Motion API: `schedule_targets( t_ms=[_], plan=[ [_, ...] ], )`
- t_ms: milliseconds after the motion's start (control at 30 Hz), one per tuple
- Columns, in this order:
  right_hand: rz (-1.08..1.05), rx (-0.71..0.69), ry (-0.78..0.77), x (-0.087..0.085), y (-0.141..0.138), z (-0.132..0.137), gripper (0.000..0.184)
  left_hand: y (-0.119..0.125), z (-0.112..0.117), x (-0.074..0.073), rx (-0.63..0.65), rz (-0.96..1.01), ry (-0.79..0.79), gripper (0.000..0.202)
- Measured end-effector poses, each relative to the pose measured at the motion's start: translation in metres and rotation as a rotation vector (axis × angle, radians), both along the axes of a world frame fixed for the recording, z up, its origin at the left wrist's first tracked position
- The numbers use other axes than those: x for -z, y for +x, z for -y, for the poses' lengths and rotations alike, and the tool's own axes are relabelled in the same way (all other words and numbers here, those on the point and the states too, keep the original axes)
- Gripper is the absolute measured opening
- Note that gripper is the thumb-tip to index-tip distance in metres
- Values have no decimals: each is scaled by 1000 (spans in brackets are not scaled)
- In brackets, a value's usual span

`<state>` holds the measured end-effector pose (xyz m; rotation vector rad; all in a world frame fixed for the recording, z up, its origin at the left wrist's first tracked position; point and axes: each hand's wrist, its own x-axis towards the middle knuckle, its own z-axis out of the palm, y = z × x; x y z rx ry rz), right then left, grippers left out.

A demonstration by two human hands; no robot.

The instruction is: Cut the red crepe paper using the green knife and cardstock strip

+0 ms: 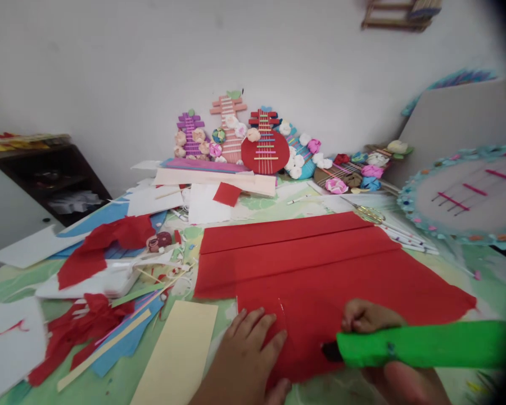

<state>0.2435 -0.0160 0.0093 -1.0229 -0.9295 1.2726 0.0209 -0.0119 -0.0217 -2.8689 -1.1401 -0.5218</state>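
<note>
One left hand (248,343), ours, fingers spread flat and gripping nothing, rests on one red sheet (295,253); one right hand (374,316) wraps around one green tool (405,346), its black tip (331,352) over the sheet. The sheet lies before us on the tabletop (124,377). We further list: one cream card (177,351), near the left hand; scissors (370,213), by the sheet's far right corner; one red lute-shaped model (265,151), beyond.

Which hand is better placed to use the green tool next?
Right, probably: the right hand holds the green tool, its black tip over the red sheet. The left hand rests spread on the sheet, better suited to steadying it.
</note>
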Motion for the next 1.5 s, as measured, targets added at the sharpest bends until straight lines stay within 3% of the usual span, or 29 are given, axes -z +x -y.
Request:
schedule_targets(
  t_ms=[100, 267, 400, 567, 800, 933, 1067, 1200, 1367, 1500],
  plan=[
    [-49, 35, 97, 7, 3, -1, 34, -1, -1, 2, 2, 3, 0, 48],
    [-184, 84, -21, 16, 5, -3, 46, -5, 1, 3, 22, 25, -57, 50],
    [-309, 17, -32, 5, -4, -1, 35, -7, 2, 5, 21, 37, -92, 51],
    [-276, -54, -39, -14, -17, 6, 35, -6, 4, 5, 10, 43, -78, 48],
    [19, 123, 90, -1, -12, 11, 25, -1, 5, -5, -18, 41, -116, 48],
    [209, 224, -133, 5, -13, 5, 28, 2, 6, -10, -54, 9, -184, 49],
    [310, 139, -273, 4, -29, 3, 46, 2, 6, -10, -49, 4, -180, 47],
    [346, 14, -319, 8, -38, 3, 36, 2, 6, -7, -32, 5, -146, 47],
    [516, -104, -225, 13, -29, -4, 27, 1, 5, -5, -15, 7, -129, 47],
    [720, -27, -58, 16, -31, -4, 16, 1, 5, -5, -16, -10, -124, 47]
  ],
)
